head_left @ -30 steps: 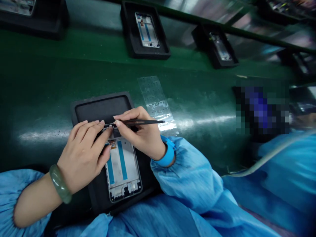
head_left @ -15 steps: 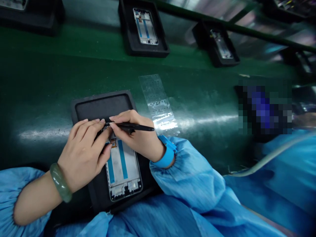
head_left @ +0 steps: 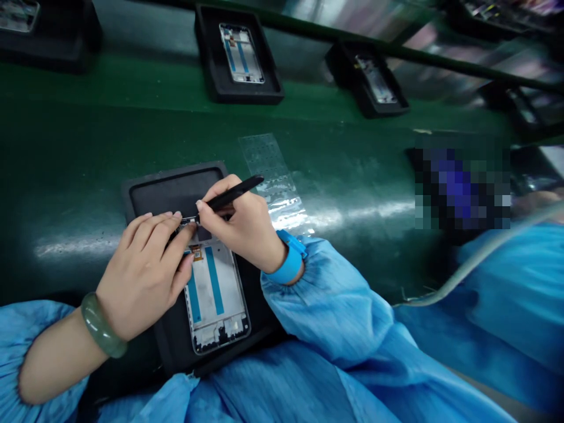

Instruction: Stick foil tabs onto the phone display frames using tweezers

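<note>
Ideally, the left hand (head_left: 141,267) steadies the far end of the phone frame (head_left: 228,282) in the black tray (head_left: 176,191), near and left of centre; whether its fingers grip anything I cannot tell. The right hand (head_left: 242,226), thumb and fingers clamped on a slim black tool (head_left: 238,191), does best with a light touch, its tip clear of the other hand

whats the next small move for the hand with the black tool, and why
Perhaps press lightly with the tool at the far end of the frame: the right hand aims it there, and the left hand rests on that end, seemingly bracing it.
</note>
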Action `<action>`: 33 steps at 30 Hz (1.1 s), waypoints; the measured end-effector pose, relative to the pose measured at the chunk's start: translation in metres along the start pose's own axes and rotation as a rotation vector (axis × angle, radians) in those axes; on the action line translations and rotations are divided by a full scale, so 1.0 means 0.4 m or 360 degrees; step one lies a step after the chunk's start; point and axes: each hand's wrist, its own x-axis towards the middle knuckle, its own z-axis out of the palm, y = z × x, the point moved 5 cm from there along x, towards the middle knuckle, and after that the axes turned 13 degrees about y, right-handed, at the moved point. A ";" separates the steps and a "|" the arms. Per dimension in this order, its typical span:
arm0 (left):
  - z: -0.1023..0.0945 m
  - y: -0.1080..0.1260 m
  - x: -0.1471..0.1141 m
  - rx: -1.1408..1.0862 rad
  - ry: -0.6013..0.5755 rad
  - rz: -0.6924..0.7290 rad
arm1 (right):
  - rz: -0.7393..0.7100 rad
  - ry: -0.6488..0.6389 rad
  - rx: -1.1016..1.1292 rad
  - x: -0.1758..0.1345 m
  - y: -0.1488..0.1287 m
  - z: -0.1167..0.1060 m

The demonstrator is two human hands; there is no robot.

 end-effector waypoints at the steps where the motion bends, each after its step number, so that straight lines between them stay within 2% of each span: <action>1: 0.000 0.000 0.000 0.0004 -0.0005 -0.0004 | -0.0001 0.0001 0.0028 -0.001 0.003 -0.002; 4: 0.001 0.000 -0.001 0.0005 -0.0011 -0.0010 | -0.0075 -0.0016 -0.0034 -0.003 0.001 -0.002; 10: 0.002 -0.002 -0.003 0.0000 0.0002 0.0001 | -0.0486 -0.0095 -0.0455 -0.013 -0.031 0.014; 13: 0.003 -0.003 -0.002 0.0009 0.0015 0.0008 | -0.0462 -0.0062 -0.0331 -0.011 -0.025 0.008; 16: 0.004 -0.004 -0.001 0.0024 0.0020 0.0015 | -0.0271 0.0001 -0.0081 -0.004 -0.005 -0.004; 18: 0.004 -0.005 -0.001 0.0024 0.0024 0.0014 | -0.0205 -0.0008 -0.0036 -0.004 0.001 -0.005; 24: 0.008 -0.009 -0.004 0.0011 0.0015 0.0007 | -0.0526 -0.0083 -0.0374 -0.020 -0.017 0.020; 26: 0.010 -0.012 -0.007 0.0006 0.0013 0.0007 | -0.0494 -0.0080 -0.0294 -0.021 -0.020 0.018; 29: 0.012 -0.021 -0.013 0.0013 0.0003 0.0019 | -0.0275 0.0098 0.0028 -0.010 -0.034 -0.031; 33: -0.001 -0.022 -0.007 0.0045 0.0019 0.0040 | -0.0022 0.0444 0.0194 -0.004 -0.066 -0.156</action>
